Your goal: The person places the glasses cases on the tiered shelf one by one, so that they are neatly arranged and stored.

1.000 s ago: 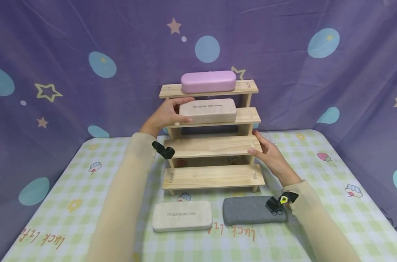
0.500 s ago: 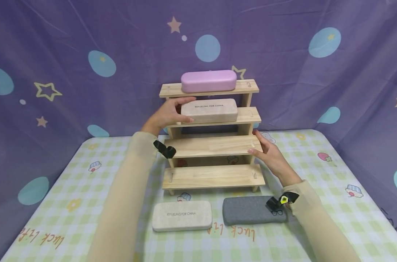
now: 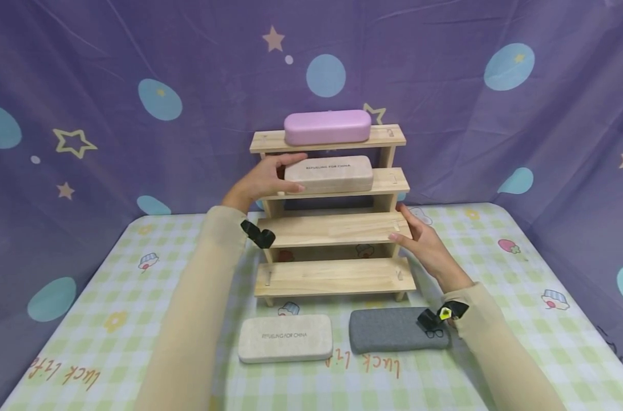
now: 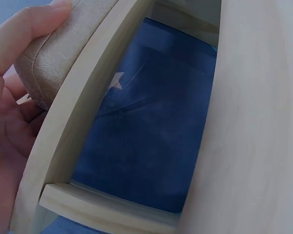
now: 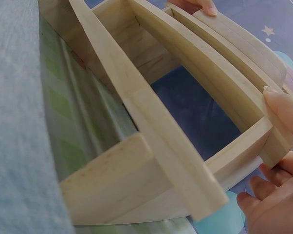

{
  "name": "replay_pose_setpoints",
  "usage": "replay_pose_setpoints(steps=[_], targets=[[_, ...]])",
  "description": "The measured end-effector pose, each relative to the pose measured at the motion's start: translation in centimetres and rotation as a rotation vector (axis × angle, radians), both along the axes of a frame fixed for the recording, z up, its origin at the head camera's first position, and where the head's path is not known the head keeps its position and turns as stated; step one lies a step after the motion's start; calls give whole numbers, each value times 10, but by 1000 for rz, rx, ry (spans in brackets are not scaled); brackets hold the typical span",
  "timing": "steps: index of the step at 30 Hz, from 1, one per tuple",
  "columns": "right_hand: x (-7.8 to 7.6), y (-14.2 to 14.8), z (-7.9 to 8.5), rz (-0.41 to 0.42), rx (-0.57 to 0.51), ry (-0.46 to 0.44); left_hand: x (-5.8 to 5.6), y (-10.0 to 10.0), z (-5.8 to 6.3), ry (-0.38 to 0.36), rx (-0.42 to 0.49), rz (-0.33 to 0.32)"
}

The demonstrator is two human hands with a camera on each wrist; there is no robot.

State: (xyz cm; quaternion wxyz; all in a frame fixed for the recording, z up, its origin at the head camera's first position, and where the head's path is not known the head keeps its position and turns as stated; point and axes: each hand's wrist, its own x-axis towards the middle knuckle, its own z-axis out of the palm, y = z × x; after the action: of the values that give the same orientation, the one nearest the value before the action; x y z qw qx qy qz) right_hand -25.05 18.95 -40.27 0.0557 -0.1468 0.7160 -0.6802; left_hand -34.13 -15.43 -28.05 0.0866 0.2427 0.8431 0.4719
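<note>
Head view: left hand [image 3: 262, 180] clamps the upper beige case [image 3: 329, 174], long axis left-to-right; right hand [image 3: 427, 248] grips the wooden rack [image 3: 332, 229].

purple curtain [image 3: 419, 85] behind, starred and blue-spotted; tablecloth [image 3: 291, 388] below, green-and-white checked.

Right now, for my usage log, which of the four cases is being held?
The beige case at the second shelf from the top; the left hand grips it. No hand holds the pink case, grey case or other beige case.
</note>
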Motion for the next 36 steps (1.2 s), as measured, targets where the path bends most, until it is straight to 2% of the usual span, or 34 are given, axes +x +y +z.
replay_pose_setpoints(steps=[6, 11, 14, 16, 23, 27, 30, 34, 36], targets=[[1, 0, 0, -7, 17, 9, 1, -2, 0, 39, -20, -23], [-1, 0, 0, -12, 44, 5, 7, -7, 1, 63, 14, 8], [0, 0, 1, -10, 53, 0, 14, -12, 2, 57, 76, 22], [0, 0, 1, -5, 53, -2, 19, -17, 4, 63, 85, 35], [2, 0, 1, -6, 30, -8, 36, -31, 6, 175, 90, 118], [1, 0, 0, 3, 4, -8, 53, -36, 8, 215, 104, 120], [1, -1, -1, 7, -5, -7, 71, -36, 10, 251, 100, 118], [1, -1, -1, 4, -4, -4, 92, -35, 6, 302, 115, 115], [1, -1, 0, 1, 3, -3, 98, -36, 1, 321, 126, 121]])
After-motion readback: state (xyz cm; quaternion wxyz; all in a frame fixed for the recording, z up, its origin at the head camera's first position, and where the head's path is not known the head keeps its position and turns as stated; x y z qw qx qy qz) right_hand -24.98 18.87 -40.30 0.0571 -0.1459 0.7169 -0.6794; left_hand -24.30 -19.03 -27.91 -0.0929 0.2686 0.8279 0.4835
